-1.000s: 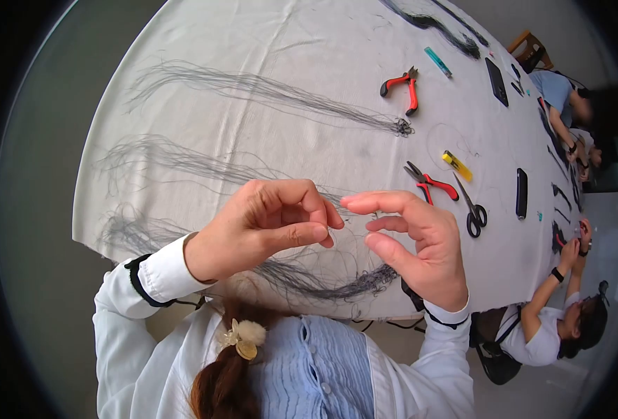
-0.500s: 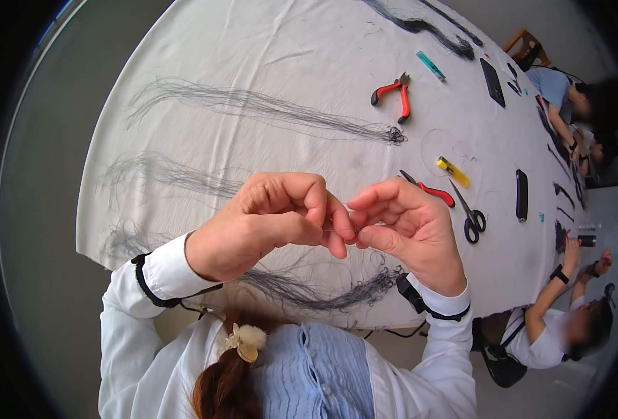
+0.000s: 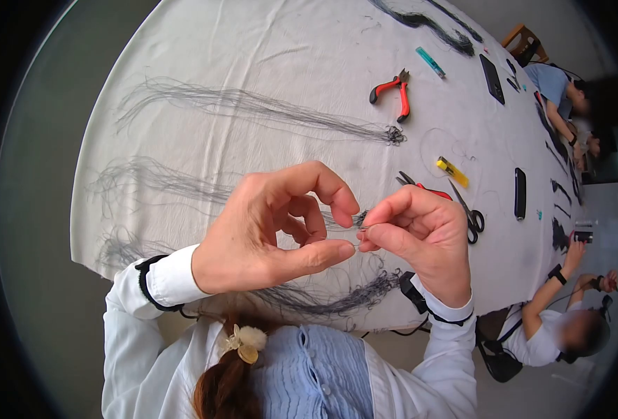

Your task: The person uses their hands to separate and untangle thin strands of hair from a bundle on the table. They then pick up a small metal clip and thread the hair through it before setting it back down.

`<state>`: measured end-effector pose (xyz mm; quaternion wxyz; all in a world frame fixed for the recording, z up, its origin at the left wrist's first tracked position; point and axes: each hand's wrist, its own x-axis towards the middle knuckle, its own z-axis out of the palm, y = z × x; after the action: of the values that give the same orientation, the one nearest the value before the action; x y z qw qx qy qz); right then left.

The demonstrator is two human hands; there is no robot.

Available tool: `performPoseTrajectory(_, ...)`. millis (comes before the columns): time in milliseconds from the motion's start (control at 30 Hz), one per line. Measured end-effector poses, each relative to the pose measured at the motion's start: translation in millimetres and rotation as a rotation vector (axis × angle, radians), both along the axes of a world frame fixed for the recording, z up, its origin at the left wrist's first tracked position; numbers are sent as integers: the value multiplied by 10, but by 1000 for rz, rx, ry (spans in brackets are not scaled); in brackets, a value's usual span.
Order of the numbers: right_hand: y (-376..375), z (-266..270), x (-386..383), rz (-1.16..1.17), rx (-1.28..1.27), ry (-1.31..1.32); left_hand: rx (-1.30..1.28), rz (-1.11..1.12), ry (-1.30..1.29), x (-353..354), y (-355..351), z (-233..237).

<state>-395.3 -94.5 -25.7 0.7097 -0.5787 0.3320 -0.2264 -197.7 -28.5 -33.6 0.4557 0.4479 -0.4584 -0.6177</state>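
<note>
My right hand (image 3: 420, 241) pinches a thin dark strand (image 3: 366, 228) between thumb and forefinger, its end barely visible. Close beside it, my left hand (image 3: 274, 227) has thumb and forefinger spread apart, the other fingers loosely curled; I see nothing held in it. Under both hands, a middle bundle of fine dark strands (image 3: 155, 178) is partly hidden. Nearer my body lies another bundle (image 3: 330, 299) with a curly, tangled right end. Farther off, a third bundle (image 3: 274, 108) stretches across the cloth to a knotted end.
On the white cloth (image 3: 183, 42) lie red-handled pliers (image 3: 403, 98), a second red-handled tool (image 3: 427, 189) partly behind my right hand, black scissors (image 3: 474, 218), a yellow lighter-like object (image 3: 453, 172) and a teal one (image 3: 430, 62). Two other people (image 3: 553, 91) work at the right.
My left hand's thumb and forefinger have spread apart, and its fingertips have drawn away from the right hand. My right hand has closed into a tighter pinch on the strand.
</note>
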Motion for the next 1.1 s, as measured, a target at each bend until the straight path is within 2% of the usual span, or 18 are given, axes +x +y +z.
performPoseTrajectory(33,3,25,26,-2,-13,52,2,1,4,-3,12,-23)
performPoseTrajectory(100,11,44,79,-11,-58,76,-191,89,-249,13,33,-61)
performPoseTrajectory(133,15,48,100,-26,-105,98,-190,95,-249,25,33,-65)
performPoseTrajectory(200,28,47,134,-34,-119,104,-354,99,-378,42,37,-71)
performPoseTrajectory(433,32,51,147,-60,-254,146,-316,60,-290,75,23,-86)
performPoseTrajectory(500,17,24,138,-68,-303,143,-53,-34,115,125,-8,-118)
performPoseTrajectory(733,31,4,172,-86,-371,132,-78,29,-243,63,15,-28)
performPoseTrajectory(767,37,3,176,-86,-369,133,-77,28,-242,55,17,-50)
performPoseTrajectory(833,43,1,185,-98,-349,150,-370,126,-410,40,21,-108)
performPoseTrajectory(967,34,16,190,-51,-233,154,-470,160,-522,32,34,-106)
performPoseTrajectory(1033,24,4,206,-42,-18,62,-482,187,-541,35,39,-112)
performPoseTrajectory(1100,-13,-22,197,-14,32,49,-475,211,-517,46,37,-124)
